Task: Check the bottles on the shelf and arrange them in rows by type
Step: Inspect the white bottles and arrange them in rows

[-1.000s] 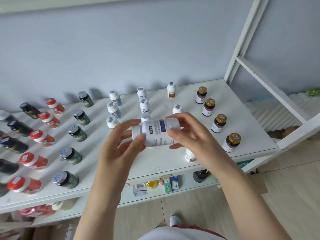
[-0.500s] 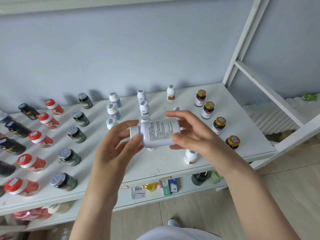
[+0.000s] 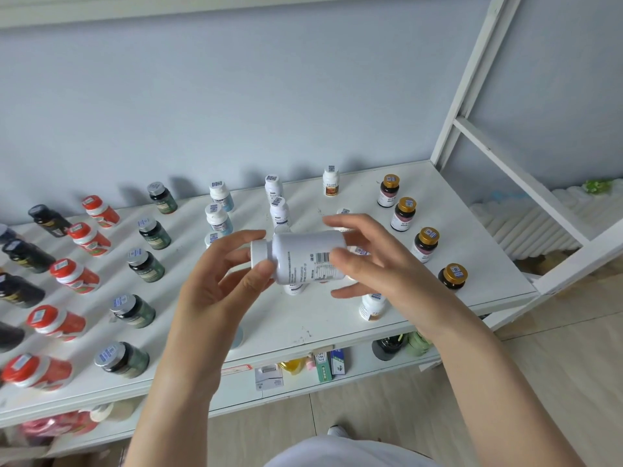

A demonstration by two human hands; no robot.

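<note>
I hold a white bottle on its side above the white shelf, barcode and small print facing me. My left hand pinches its cap end, and my right hand grips its base end. On the shelf stand rows by type: red-capped bottles, dark green silver-capped bottles, white bottles, more white bottles and gold-capped dark bottles. A white bottle with an orange label stands just under my right hand.
Black bottles run along the far left edge. A lower shelf carries small boxes and jars. The white frame post rises at the right, with a wooden floor below.
The white bottle has been rolled in my hands: the blue-marked label turned away, and the barcode side now faces up. Both hands stayed at the same spot above the shelf.
</note>
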